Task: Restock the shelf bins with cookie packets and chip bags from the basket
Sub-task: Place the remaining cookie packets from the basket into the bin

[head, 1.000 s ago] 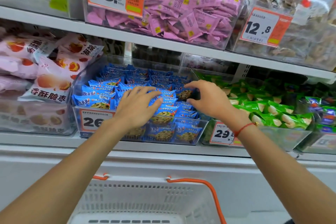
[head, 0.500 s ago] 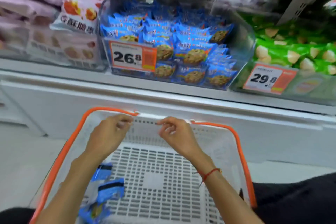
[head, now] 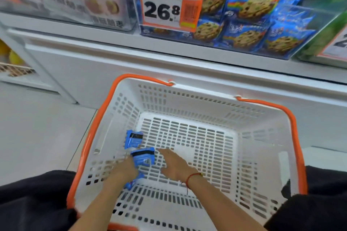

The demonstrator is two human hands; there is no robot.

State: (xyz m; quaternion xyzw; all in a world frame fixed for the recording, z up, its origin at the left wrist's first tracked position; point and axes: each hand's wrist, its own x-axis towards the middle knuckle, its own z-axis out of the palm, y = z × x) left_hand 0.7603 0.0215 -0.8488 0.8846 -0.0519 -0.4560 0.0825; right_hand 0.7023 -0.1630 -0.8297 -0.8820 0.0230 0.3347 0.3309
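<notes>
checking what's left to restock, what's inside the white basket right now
Inside the white basket lie a few blue cookie packets near its left wall. The left hand rests on one, covering part of another beneath it; the right hand hovers open alongside. No chip bags show.

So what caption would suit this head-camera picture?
Both hands, left and right, reach blue cookie packets in a white basket.

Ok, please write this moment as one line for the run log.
stage: picking from basket | left hand: on blue cookie packet | right hand: open, beside it | second packet: on basket floor
</notes>
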